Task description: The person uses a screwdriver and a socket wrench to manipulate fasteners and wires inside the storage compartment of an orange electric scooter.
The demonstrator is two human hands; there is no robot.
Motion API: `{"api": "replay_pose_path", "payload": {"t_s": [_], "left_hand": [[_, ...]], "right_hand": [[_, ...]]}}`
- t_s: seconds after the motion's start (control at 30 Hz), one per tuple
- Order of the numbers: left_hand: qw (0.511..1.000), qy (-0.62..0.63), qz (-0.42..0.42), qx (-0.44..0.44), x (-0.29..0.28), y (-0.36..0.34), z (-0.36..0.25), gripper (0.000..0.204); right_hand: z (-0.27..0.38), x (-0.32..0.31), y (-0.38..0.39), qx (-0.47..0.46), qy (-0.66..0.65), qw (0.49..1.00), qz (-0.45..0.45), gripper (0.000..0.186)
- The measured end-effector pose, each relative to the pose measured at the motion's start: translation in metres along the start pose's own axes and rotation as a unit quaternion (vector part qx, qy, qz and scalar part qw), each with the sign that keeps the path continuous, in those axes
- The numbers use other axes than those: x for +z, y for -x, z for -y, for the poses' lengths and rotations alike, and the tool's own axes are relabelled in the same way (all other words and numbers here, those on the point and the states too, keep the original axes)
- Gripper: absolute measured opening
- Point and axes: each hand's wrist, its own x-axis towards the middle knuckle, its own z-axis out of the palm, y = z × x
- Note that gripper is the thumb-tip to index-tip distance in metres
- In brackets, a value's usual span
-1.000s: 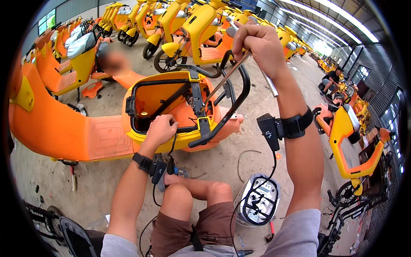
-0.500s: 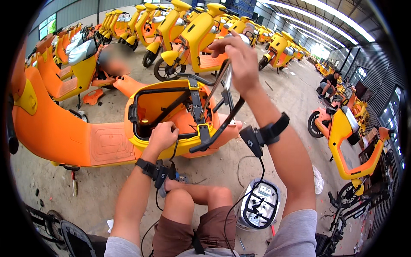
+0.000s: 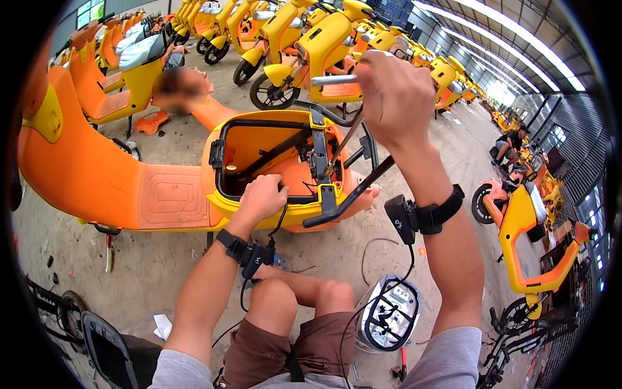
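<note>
An orange and yellow scooter (image 3: 175,194) lies across in front of me, its seat compartment open. My left hand (image 3: 262,196) has its fingers curled over the near yellow rim of the opening. Higher up, my right hand (image 3: 398,97) is closed around a T-handle wrench (image 3: 334,80); one end of the silver crossbar sticks out to the left. The wrench's thin shaft slants down to the black metal bracket (image 3: 319,155) across the compartment's right part. Its tip is too small to make out. A black tubular rail (image 3: 353,194) runs beside the bracket.
By my right knee stands a removed scooter seat (image 3: 389,314), its underside up. A red-handled tool (image 3: 403,363) lies beside it. Rows of yellow scooters (image 3: 324,55) fill the back. At far right a person (image 3: 512,146) crouches behind another yellow scooter (image 3: 518,227).
My right hand has gone from loosely spread fingers to a closed grip on the wrench, and the crossbar now points left. My left hand stays on the rim. The view has shifted slightly.
</note>
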Motion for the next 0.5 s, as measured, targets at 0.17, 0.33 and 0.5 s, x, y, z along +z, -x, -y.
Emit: {"api": "replay_pose_path", "payload": {"t_s": [0.17, 0.33, 0.5], "left_hand": [[1.0, -0.004, -0.008, -0.002, 0.001, 0.001, 0.002, 0.027], [1.0, 0.005, -0.004, -0.002, 0.002, 0.0, 0.004, 0.027], [1.0, -0.003, -0.003, -0.001, 0.001, -0.002, 0.001, 0.026]], "right_hand": [[0.0, -0.01, 0.002, -0.077, -0.064, 0.995, 0.023, 0.047], [0.01, -0.022, -0.012, 0.07, 0.122, 0.972, 0.19, 0.055], [0.006, -0.041, -0.045, 0.112, -0.025, 0.916, 0.385, 0.061]]}}
